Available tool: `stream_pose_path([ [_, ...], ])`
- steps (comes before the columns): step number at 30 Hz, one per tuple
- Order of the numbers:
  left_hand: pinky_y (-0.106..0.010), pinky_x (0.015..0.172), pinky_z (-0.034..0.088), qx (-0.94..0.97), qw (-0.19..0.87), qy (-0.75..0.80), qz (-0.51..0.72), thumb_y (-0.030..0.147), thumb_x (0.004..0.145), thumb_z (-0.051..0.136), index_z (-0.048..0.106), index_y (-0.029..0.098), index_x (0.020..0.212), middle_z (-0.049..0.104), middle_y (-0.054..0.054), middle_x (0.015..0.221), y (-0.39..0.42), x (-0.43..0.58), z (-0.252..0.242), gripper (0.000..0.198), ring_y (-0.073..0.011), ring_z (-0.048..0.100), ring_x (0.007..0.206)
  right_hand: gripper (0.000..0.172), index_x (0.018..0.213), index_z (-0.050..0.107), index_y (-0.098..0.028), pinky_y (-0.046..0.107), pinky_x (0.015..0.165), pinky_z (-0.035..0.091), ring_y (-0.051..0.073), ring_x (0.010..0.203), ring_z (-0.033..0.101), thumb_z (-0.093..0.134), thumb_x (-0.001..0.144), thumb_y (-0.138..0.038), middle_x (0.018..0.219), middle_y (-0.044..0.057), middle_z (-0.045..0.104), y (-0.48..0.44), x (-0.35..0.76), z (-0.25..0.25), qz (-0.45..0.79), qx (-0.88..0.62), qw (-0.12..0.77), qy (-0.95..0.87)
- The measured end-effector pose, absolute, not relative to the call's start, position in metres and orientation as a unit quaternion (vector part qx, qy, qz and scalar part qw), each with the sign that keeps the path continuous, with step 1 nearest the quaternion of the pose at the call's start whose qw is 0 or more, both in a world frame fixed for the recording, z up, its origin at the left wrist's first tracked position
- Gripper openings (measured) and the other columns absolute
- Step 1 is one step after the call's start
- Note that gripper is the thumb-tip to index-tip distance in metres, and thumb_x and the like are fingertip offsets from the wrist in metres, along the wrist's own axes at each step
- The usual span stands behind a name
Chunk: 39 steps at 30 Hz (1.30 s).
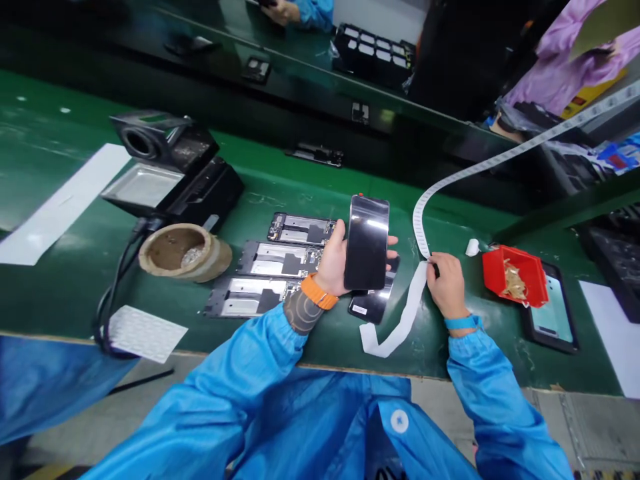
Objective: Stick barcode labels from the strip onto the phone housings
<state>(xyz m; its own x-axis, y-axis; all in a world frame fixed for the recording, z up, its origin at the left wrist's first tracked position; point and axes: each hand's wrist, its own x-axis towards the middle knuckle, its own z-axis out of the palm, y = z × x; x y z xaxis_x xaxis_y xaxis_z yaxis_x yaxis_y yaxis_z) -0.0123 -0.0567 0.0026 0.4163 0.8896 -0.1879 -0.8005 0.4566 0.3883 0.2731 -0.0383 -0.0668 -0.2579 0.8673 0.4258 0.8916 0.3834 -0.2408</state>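
Observation:
My left hand (pixel 333 263) is wrapped round a dark phone screen (pixel 367 243), its glossy face turned up. Between the fingers of my right hand (pixel 447 281) is a long strip of labels (pixel 419 220); it runs from the upper right, and its pale loose end curls on the bench. Under my left hand lies a second phone screen (pixel 375 303), partly covered. Left of that hand, several opened phone frames with circuit boards, such as the middle phone frame (pixel 275 259), lie in a column, their right ends partly hidden by the hand.
A red bin (pixel 537 270) with small tan pieces sits on a dark-edged tray (pixel 555 333) at right. A clay-coloured pot (pixel 165 268) and a black soldering-type stand (pixel 195 193) with cables are at left. Behind runs a dark raised ledge (pixel 200 120); other people work beyond it.

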Motion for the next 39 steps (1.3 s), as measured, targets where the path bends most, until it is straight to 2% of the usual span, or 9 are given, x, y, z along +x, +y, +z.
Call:
stream_pose_path([
  [10,-0.043,0.078,0.061,0.139,0.825,0.210,0.506,0.068,0.100,0.011,0.068,0.008,0.123,0.072,-0.019,0.120,-0.058,-0.015,0.004,0.086,-0.0283,0.075,0.093,0.021,0.098,0.070,-0.019,0.046,0.100,0.052,0.027,0.109,0.064,0.049,0.091,-0.018,0.111,0.012,0.074,-0.025,0.269,-0.064,0.021,-0.558,0.247,-0.792],
  [17,-0.042,0.075,0.061,0.130,0.820,0.220,0.511,0.068,0.100,0.008,0.069,0.007,0.119,0.073,-0.020,0.117,-0.058,-0.013,0.006,0.088,-0.0284,0.075,0.089,0.017,0.090,0.064,-0.020,0.048,0.101,0.052,0.028,0.114,0.066,0.047,0.092,-0.021,0.115,0.017,0.074,-0.031,0.273,-0.062,0.048,-0.554,0.263,-0.788],
  [19,-0.041,0.075,0.061,0.131,0.818,0.210,0.519,0.067,0.100,0.007,0.070,0.006,0.114,0.073,-0.021,0.116,-0.056,-0.013,0.004,0.089,-0.0283,0.075,0.088,0.015,0.089,0.063,-0.019,0.046,0.093,0.056,0.028,0.104,0.070,0.050,0.093,-0.026,0.108,0.015,0.075,-0.034,0.273,-0.048,0.050,-0.573,0.310,-0.757],
  [21,-0.040,0.074,0.060,0.132,0.816,0.203,0.526,0.067,0.101,0.007,0.071,0.007,0.112,0.073,-0.021,0.117,-0.055,-0.015,0.001,0.088,-0.0276,0.075,0.087,0.016,0.090,0.064,-0.019,0.041,0.077,0.058,0.024,0.084,0.071,0.055,0.092,-0.032,0.091,0.010,0.074,-0.041,0.264,-0.028,0.066,-0.608,0.398,-0.684],
  [23,-0.038,0.074,0.060,0.132,0.821,0.202,0.518,0.067,0.101,0.008,0.072,0.007,0.111,0.074,-0.021,0.112,-0.053,-0.016,-0.002,0.089,-0.0263,0.075,0.085,0.017,0.095,0.064,-0.019,0.032,0.061,0.055,0.019,0.064,0.067,0.060,0.092,-0.035,0.075,0.003,0.069,-0.055,0.240,-0.005,0.159,-0.600,0.449,-0.643],
  [26,-0.036,0.075,0.059,0.139,0.830,0.217,0.495,0.071,0.099,0.010,0.073,0.005,0.109,0.076,-0.021,0.099,-0.052,-0.014,-0.007,0.092,-0.0250,0.075,0.080,0.014,0.097,0.069,-0.020,0.028,0.056,0.051,0.015,0.059,0.063,0.060,0.093,-0.031,0.073,0.000,0.066,-0.079,0.190,0.019,0.369,-0.481,0.333,-0.723],
  [29,-0.035,0.076,0.059,0.143,0.811,0.255,0.506,0.072,0.099,0.014,0.073,0.008,0.106,0.077,-0.018,0.102,-0.052,-0.009,-0.010,0.087,-0.0241,0.075,0.081,0.017,0.098,0.070,-0.020,0.026,0.057,0.049,0.013,0.062,0.061,0.054,0.095,-0.027,0.076,0.001,0.065,-0.091,0.150,0.023,0.447,-0.399,0.265,-0.755],
  [34,-0.037,0.078,0.059,0.136,0.804,0.283,0.504,0.071,0.100,0.015,0.071,0.012,0.115,0.077,-0.015,0.102,-0.056,-0.001,-0.009,0.083,-0.0243,0.074,0.084,0.004,0.095,0.054,-0.022,0.023,0.057,0.046,0.011,0.063,0.058,0.056,0.094,-0.025,0.073,-0.003,0.059,-0.095,0.136,0.008,0.486,-0.426,0.289,-0.706],
  [39,-0.036,0.081,0.059,0.125,0.790,0.284,0.528,0.069,0.101,0.013,0.070,0.013,0.118,0.077,-0.012,0.100,-0.058,0.000,-0.006,0.082,-0.0231,0.074,0.085,0.008,0.089,0.050,-0.024,0.024,0.054,0.043,0.011,0.057,0.054,0.056,0.094,-0.027,0.068,-0.005,0.056,-0.098,0.137,0.004,0.452,-0.463,0.310,-0.697],
])
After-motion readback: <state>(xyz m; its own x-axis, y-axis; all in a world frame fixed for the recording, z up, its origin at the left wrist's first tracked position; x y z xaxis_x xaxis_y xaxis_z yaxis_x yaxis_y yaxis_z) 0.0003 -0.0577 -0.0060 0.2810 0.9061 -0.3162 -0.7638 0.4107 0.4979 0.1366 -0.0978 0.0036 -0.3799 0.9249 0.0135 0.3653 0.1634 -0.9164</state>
